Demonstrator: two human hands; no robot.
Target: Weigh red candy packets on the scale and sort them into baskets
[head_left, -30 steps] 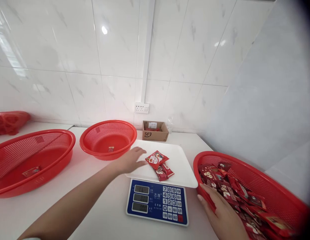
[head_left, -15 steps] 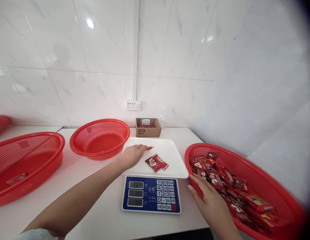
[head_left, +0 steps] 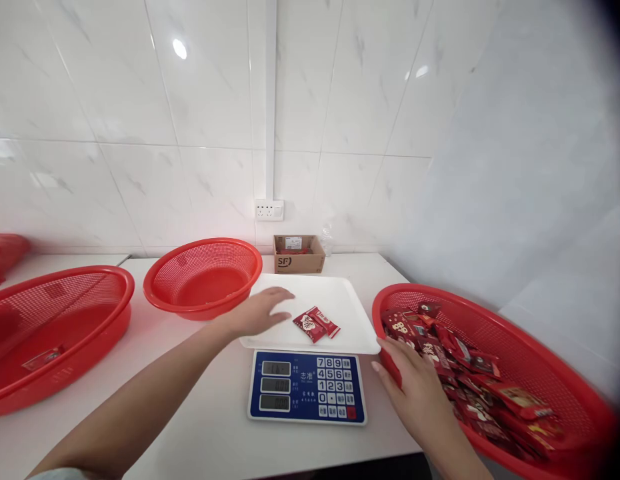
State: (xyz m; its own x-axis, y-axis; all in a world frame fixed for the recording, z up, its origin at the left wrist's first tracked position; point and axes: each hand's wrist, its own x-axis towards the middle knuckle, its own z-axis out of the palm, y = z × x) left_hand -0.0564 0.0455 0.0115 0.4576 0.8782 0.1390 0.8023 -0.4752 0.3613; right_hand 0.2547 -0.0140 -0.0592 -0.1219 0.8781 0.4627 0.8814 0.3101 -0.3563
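Note:
My left hand point(head_left: 263, 312) is over the left part of the white scale tray point(head_left: 340, 300), fingers apart and holding nothing. Two red packets point(head_left: 317, 325) lie overlapped on the tray, just right of that hand. Below the tray is the blue scale panel point(head_left: 307, 388) with its displays and keys. My right hand point(head_left: 415, 383) rests at the near left rim of the right red basket point(head_left: 520, 333), thumb apart from the fingers, with no packet in it. Many red packets point(head_left: 470, 387) fill that basket.
A red basket point(head_left: 210, 283) stands left of the tray. Farther left, another red basket point(head_left: 90, 333) holds a packet point(head_left: 43, 359). Behind the tray, a cardboard box point(head_left: 299, 263) stands beside a clear plastic item point(head_left: 327, 240) near the wall.
The small red item at my left fingertips no longer shows; those fingers have spread, and the hand has moved slightly left. My right hand remains by the basket rim.

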